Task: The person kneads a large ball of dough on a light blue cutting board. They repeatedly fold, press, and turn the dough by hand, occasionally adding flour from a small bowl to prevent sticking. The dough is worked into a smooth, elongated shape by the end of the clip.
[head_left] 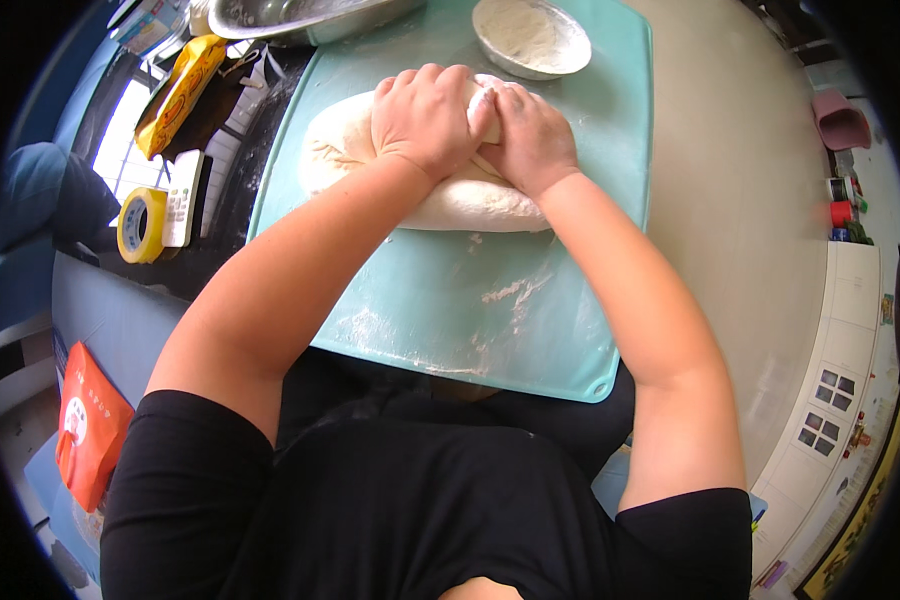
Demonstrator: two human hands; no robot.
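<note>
A large pale lump of dough lies on the far half of a turquoise board. Both my hands are on top of it, side by side. My left hand presses on its middle, fingers curled over the far side. Just to the right, my right hand grips a fold of the dough, its fingers bent round it. A bulge of dough shows between the two hands. The fingertips on the far side are partly hidden.
Beyond the dough stand a bowl of flour and a metal basin. Left of the board, a dark glossy surface holds a yellow packet, a white remote control and a tape roll. Flour streaks mark the board's near part.
</note>
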